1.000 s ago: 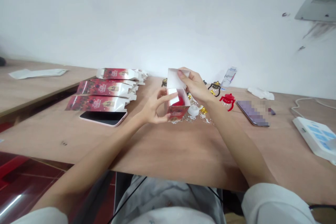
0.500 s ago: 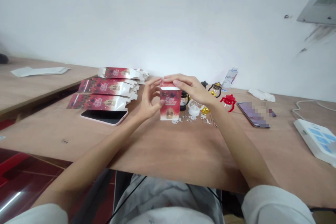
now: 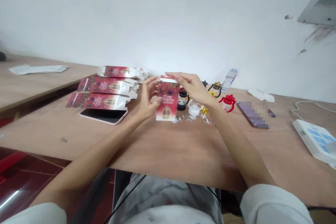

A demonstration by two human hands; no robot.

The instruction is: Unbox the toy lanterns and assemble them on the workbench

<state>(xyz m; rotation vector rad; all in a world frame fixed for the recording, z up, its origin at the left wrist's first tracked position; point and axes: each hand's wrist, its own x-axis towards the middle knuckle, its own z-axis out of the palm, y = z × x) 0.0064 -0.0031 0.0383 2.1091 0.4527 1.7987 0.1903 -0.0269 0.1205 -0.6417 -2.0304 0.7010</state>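
Note:
A red printed cardboard box with a lantern picture stands upright between my hands, its front facing me. My left hand grips its left side, thumb on the front face. My right hand lies over the top, fingers and thumb at the upper flap, where a white edge shows. Just right of the box are small lanterns: a black one, a white one and a red one. Thin metal hooks lie in front of them.
Flattened and part-folded red boxes lie at the left, beside a pink-edged phone. Another phone, a crumpled tissue and a white power strip are on the right. A clear plastic packet leans by the wall.
The box has tilted a little, and its front face shows more fully. The top flap looks pressed down further under my right hand. My left hand keeps its grip.

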